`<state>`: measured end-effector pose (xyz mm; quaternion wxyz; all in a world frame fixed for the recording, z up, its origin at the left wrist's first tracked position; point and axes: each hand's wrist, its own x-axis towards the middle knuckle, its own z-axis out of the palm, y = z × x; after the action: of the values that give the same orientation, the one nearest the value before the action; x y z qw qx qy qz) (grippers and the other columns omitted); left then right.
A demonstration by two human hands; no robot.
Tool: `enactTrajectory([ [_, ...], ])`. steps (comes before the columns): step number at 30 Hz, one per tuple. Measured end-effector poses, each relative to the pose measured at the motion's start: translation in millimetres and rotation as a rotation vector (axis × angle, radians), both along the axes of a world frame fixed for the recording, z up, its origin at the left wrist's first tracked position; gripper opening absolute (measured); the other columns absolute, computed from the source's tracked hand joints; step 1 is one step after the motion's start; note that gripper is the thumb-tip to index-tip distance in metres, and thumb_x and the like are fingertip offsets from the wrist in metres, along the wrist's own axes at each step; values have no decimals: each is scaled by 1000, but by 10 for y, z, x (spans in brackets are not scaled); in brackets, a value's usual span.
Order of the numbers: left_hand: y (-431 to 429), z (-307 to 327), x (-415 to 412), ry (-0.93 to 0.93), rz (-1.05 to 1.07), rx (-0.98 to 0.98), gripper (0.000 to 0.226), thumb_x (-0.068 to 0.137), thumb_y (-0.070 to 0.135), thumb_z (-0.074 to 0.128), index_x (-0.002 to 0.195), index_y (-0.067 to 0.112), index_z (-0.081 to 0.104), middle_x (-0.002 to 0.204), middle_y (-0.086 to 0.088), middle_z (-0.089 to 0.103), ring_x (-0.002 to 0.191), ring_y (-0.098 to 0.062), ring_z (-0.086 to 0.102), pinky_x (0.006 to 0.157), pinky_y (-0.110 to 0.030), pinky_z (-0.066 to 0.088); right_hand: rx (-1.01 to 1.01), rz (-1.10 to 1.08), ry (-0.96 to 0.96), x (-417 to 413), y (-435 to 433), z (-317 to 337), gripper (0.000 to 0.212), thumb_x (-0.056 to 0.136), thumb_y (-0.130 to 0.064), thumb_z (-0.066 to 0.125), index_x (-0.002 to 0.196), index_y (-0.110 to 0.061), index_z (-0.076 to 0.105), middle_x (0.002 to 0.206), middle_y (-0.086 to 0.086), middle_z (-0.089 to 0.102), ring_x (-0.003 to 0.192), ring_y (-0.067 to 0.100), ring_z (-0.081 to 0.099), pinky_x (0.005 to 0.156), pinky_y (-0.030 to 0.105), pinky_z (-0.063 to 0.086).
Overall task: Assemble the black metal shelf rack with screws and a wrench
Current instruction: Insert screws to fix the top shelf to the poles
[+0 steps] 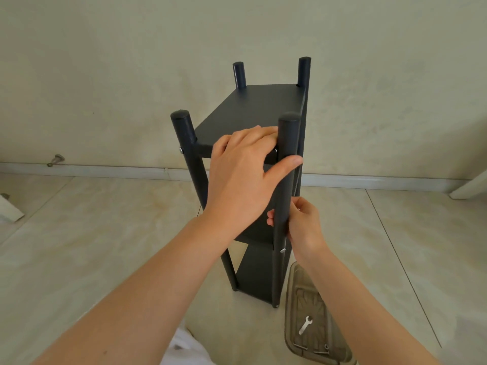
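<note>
The black metal shelf rack (pixel 253 106) stands upright on the tiled floor, with four round posts and three shelves. My left hand (pixel 245 175) lies over the near edge of the top shelf, its thumb reaching across the near right post (pixel 286 164). Lower down, my right hand (pixel 303 227) grips that same post, fingers curled round it. A silver screw head (pixel 282 250) shows on the post just below my right hand, and another (pixel 181 150) sits on the near left post. A small silver wrench (pixel 305 325) lies in a clear plastic tray (pixel 295 285) on the floor.
The tray lies on the floor just right of the rack's base, with small metal parts (pixel 316 350) at its near end. A wall and skirting board run behind the rack. A metal fitting (pixel 55 159) juts from the wall at left. Something white (pixel 9 209) lies at the far left.
</note>
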<state>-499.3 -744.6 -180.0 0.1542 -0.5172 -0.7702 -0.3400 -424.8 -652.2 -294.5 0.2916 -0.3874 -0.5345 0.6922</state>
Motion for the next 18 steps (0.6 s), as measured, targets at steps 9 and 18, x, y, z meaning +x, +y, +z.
enactTrajectory([
  [9, -293, 169, -586, -258, -35, 63, 26, 95, 43, 62, 105, 22, 72, 97, 16, 65, 96, -8, 62, 96, -44, 50, 52, 107, -81, -577, -79, 134, 8, 100, -26, 52, 98, -21, 59, 94, 14, 72, 67, 22, 71, 66, 30, 61],
  [18, -553, 201, -716, -388, 15, 141, 21, 95, 36, 63, 100, 18, 73, 91, 16, 63, 87, -7, 63, 93, -40, 51, 114, 144, -89, -802, -193, 210, 17, 97, -36, 56, 101, -19, 57, 77, 4, 70, 55, 17, 70, 51, 23, 54],
])
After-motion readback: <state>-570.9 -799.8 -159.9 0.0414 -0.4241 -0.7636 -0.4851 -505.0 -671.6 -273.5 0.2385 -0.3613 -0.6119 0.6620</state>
